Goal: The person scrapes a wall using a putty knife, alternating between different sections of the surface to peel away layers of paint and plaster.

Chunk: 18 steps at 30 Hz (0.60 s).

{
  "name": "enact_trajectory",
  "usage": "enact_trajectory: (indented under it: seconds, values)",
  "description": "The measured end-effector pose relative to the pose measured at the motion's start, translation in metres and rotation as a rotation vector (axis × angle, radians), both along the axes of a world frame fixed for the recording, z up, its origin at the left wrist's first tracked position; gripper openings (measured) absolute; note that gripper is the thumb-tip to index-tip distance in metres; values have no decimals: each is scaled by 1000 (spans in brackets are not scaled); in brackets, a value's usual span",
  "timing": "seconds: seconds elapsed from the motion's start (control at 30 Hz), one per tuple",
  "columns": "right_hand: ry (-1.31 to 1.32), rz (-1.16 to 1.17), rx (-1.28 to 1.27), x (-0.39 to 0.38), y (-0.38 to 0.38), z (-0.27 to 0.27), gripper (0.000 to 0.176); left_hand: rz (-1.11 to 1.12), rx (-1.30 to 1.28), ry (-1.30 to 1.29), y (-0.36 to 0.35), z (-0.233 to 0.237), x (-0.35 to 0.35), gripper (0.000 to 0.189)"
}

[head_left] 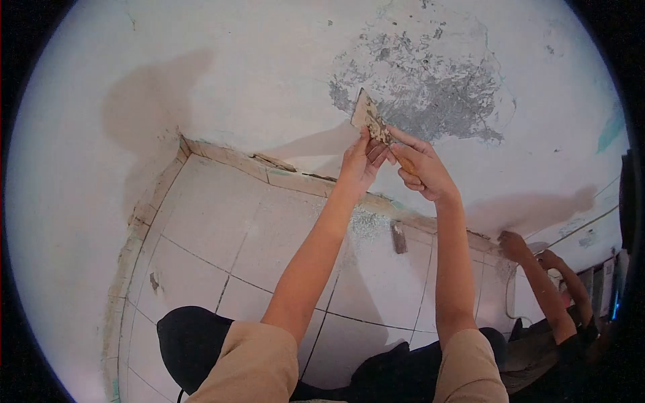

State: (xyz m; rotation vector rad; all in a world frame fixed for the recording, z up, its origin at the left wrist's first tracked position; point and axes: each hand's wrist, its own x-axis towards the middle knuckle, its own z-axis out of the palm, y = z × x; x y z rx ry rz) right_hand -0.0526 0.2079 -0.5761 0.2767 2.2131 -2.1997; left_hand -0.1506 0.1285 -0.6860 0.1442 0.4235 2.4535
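Note:
My right hand [426,169] is wrapped round the wooden handle [406,161] of a putty knife. The putty knife's blade [368,115] points up and to the left, its flat face smeared with pale and dark residue. My left hand [363,161] pinches the lower part of the blade, thumb on its face, other fingers curled behind. Just beyond the blade is a scraped patch [430,84] of grey on the white wall [269,67], with bits of pale paint left in it. The blade tip overlaps the patch's lower left edge in this view.
Beige skirting tiles [228,158] run along the wall's foot, chipped in places. Pale debris [368,225] and a brown block [399,238] lie on the tiled floor [208,221]. Another person's hands [516,247] work close to the wall at the right.

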Motion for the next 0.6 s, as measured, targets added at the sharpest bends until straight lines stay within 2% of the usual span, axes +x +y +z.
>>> enact_trajectory:
  seconds: [0.23,0.4,0.6]
  values:
    - [51,-74,-151,-3,-1,-15,45,77,-12,-12,4,5,5,33]
    - [23,-68,-70,-5,-7,-4,44,45,46,-76,5,1,0,31]
    - [138,-132,-49,-3,-5,-30,44,98,31,-45,9,4,9,32]
